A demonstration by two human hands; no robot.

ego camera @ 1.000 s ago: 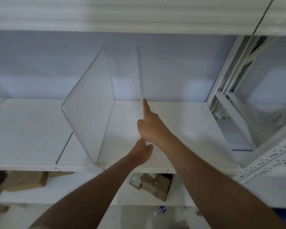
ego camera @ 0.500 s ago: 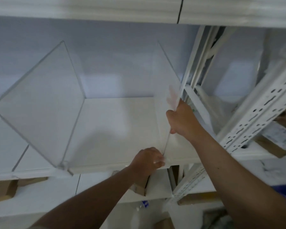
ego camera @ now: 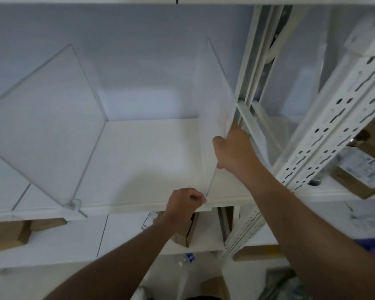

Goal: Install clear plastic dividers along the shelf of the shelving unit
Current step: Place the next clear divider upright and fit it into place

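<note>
Back wall (ego camera: 139, 61): I see it pale bluish-white, plain, with a soft bright patch at the far centre.
Upright (ego camera: 333, 126): white perforated metal post, slanting on the right.
Lower level (ego camera: 52, 241): I see white boards, brown cardboard boxes (ego camera: 7, 234) at left.
Light: dim, cool, even.

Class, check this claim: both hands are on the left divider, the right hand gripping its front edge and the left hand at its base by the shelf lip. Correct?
Not quite. The head view shows the right hand and left hand on the right divider; the left divider stands untouched. The rest holds.
</note>
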